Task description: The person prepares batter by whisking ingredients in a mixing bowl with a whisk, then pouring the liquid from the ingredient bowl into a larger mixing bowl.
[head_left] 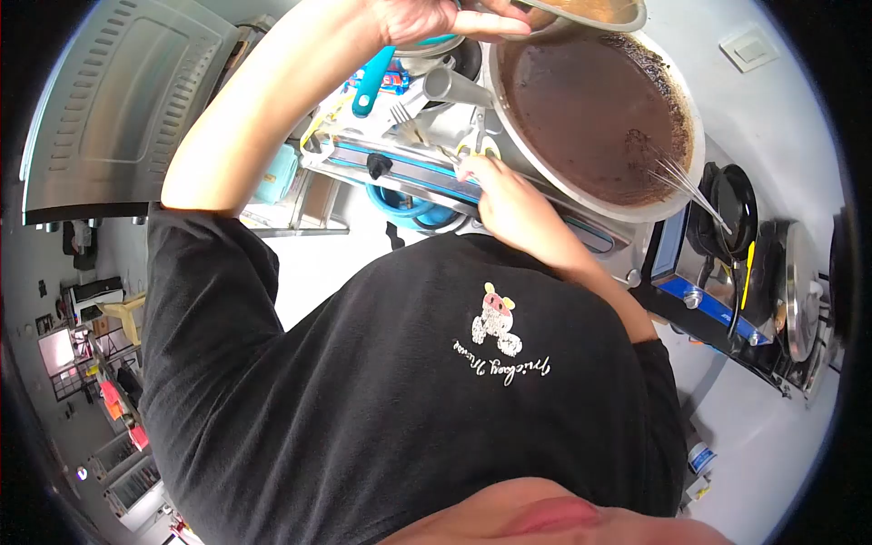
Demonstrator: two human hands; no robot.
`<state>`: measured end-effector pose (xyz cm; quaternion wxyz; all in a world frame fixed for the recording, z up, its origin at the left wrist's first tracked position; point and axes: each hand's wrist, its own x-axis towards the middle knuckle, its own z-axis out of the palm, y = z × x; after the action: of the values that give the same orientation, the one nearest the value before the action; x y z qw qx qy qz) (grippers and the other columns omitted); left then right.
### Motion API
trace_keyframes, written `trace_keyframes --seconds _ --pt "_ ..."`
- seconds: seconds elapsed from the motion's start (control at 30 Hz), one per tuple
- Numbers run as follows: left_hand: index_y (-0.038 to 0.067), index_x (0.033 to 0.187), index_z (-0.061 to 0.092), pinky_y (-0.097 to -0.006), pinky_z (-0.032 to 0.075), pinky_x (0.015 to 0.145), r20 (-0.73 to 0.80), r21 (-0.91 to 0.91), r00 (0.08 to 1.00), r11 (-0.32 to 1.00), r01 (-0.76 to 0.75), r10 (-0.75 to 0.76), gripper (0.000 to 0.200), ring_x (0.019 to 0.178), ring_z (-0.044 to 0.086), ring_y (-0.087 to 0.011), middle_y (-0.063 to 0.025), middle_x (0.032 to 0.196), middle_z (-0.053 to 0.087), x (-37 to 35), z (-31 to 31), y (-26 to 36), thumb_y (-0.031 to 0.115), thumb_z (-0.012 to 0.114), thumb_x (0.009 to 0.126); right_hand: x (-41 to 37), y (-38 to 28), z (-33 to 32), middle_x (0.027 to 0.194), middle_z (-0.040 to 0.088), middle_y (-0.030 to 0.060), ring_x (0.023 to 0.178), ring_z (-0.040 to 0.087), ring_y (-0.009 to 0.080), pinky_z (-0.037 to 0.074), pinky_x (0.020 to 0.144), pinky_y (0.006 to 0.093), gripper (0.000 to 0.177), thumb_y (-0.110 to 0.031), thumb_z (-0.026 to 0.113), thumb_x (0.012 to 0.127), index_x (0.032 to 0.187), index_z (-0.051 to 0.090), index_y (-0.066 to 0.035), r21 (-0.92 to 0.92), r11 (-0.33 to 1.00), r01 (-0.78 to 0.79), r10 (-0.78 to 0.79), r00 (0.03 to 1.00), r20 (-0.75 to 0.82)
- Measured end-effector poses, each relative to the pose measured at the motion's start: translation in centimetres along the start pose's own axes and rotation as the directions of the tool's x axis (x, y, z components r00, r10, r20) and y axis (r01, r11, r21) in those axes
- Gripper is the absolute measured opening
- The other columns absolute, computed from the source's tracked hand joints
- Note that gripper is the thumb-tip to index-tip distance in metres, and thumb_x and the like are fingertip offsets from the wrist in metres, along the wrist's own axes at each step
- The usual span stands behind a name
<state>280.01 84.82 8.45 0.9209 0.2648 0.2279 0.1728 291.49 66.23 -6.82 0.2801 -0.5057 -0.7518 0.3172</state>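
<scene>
My left hand (436,18) is raised at the top edge, its fingers against a metal bowl (627,20) with brown residue inside. Much of that bowl lies outside the view. Under it stands a large white basin (545,177) of dark brown batter (590,118), with dry powder clinging to its far wall. A wire whisk (695,193) rests in the batter at the right, its handle over the rim. Left of the basin, my right hand (495,186) is closed, and the handle of a fork (401,115) appears to run to its fingertips. Yellow-handled scissors (481,138) lie beside this hand.
A gas stove (413,177) with a black knob runs beneath the basin. A teal handle (371,84) and a grey cylinder (454,88) are near my left forearm. Dark pans (731,209) stand at the right. A blue bucket (400,204) sits below the stove.
</scene>
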Motion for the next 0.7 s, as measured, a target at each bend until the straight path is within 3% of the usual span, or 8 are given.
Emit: trace_keyframes --seconds 0.1,0.17,0.37,0.43,0.47,0.53,0.7 --pt "-0.012 0.116 0.031 -0.0581 0.048 0.077 0.044 -0.031 0.998 0.998 0.048 -0.047 0.057 0.095 0.053 -0.0427 -0.0301 0.106 0.046 0.2 -0.9 0.4 0.009 0.039 0.064 2.9 1.2 3.5 0.096 0.055 0.016 0.093 0.053 0.0322 0.041 0.081 0.0383 0.025 0.002 0.041 0.074 0.097 0.047 -0.007 -0.012 1.0 0.016 -0.017 0.993 -0.113" --pt "-0.012 0.116 0.031 -0.0581 0.048 0.077 0.082 0.026 0.996 0.999 0.028 -0.03 0.057 0.095 0.053 -0.0428 -0.0306 0.107 0.046 0.4 -1.4 0.6 0.009 0.039 0.064 4.8 1.3 4.4 0.099 0.054 0.0153 0.096 0.051 0.0333 0.04 0.084 0.0383 0.032 0.008 0.04 0.069 0.097 0.047 -0.005 -0.044 0.999 0.014 -0.022 0.983 -0.183" --pt "-0.012 0.12 0.029 -0.0568 0.049 0.077 0.044 0.056 0.998 0.998 0.03 -0.032 0.06 0.092 0.054 -0.0431 -0.0307 0.106 0.047 -0.3 -1.6 0.6 0.009 0.039 0.064 9.8 2.8 5.7 0.098 0.057 0.0112 0.092 0.052 0.0331 0.04 0.082 0.0388 0.026 0.003 0.043 0.071 0.094 0.052 -0.007 -0.199 0.978 0.057 -0.1 0.972 -0.21" --pt "-0.012 0.12 0.028 -0.056 0.05 0.076 0.053 0.061 0.998 0.997 0.038 -0.041 0.061 0.091 0.055 -0.043 -0.0307 0.107 0.047 -0.3 -1.9 0.7 0.009 0.039 0.064 10.6 3.4 6.1 0.096 0.059 0.0066 0.092 0.052 0.0272 0.038 0.08 0.0409 0.016 -0.011 0.042 0.079 0.09 0.054 -0.012 -0.293 0.956 0.006 -0.056 0.986 -0.16" --pt "-0.012 0.121 0.028 -0.0552 0.05 0.075 0.061 0.065 0.997 0.997 0.046 -0.05 0.062 0.09 0.055 -0.0429 -0.0307 0.108 0.046 -0.3 -2.0 0.7 0.009 0.039 0.064 10.6 3.5 6.3 0.096 0.059 0.0066 0.092 0.052 0.0272 0.038 0.08 0.0409 0.016 -0.011 0.042 0.079 0.09 0.054 -0.012 -0.294 0.956 0.004 -0.054 0.985 -0.161" --pt "-0.012 0.122 0.027 -0.0546 0.051 0.074 0.075 0.077 0.996 0.996 0.036 -0.042 0.063 0.09 0.055 -0.043 -0.0308 0.108 0.046 -0.2 -2.5 0.5 0.009 0.039 0.063 10.6 3.7 6.6 0.095 0.06 0.0044 0.094 0.051 0.0234 0.035 0.08 0.0411 0.016 -0.013 0.042 0.08 0.089 0.055 -0.015 -0.361 0.924 -0.123 0.106 0.992 -0.066" --pt "-0.012 0.121 0.028 -0.0542 0.051 0.074 0.104 0.071 0.992 0.995 0.07 -0.077 0.062 0.094 0.054 -0.0438 -0.0314 0.109 0.047 0.3 -3.0 0.5 0.008 0.04 0.063 10.2 3.8 6.9 0.097 0.06 0.0025 0.098 0.047 0.0212 0.03 0.083 0.0398 0.016 -0.016 0.044 0.079 0.088 0.057 -0.016 -0.429 0.877 -0.219 0.222 0.974 -0.044"
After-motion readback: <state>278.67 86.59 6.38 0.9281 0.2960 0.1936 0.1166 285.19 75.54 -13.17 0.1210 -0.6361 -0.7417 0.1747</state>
